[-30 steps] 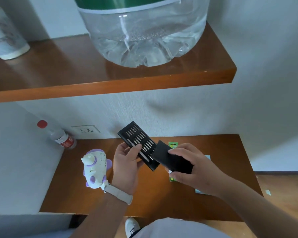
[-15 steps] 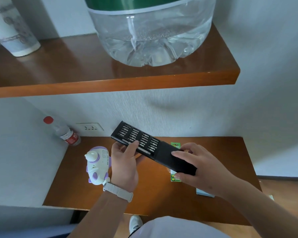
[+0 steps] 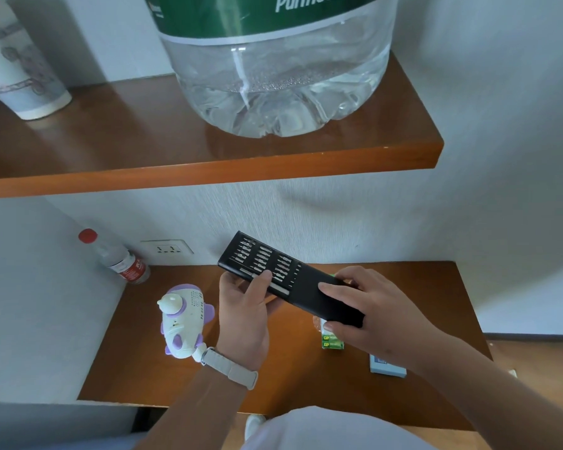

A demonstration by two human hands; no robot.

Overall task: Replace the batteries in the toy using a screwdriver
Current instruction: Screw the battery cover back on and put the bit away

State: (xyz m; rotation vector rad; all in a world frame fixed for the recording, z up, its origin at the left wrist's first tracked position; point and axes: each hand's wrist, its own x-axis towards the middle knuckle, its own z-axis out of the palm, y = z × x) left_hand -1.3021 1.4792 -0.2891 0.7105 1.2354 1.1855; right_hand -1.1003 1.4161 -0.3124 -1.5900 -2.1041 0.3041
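Task at outset: left hand (image 3: 244,316) and right hand (image 3: 371,315) fingers grasp the half-open bit case (image 3: 286,280); toy (image 3: 184,319) lies unopened and battery pack (image 3: 332,341) untouched on the worktop (image 3: 290,378) at lower centre.

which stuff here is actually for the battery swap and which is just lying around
For the job: screwdriver bit case, held by left hand and right hand; toy; battery pack.

Lying about: small bottle, big water jug, paper cup, blue box.

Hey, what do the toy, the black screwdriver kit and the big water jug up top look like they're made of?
Toy: glossy molded plastic, white with purple parts, going by its smooth sheen. Screwdriver kit: matte black case, plastic or coated metal, unclear; the bits look like bright metal. Water jug: clear, ribbed plastic with a green printed label.
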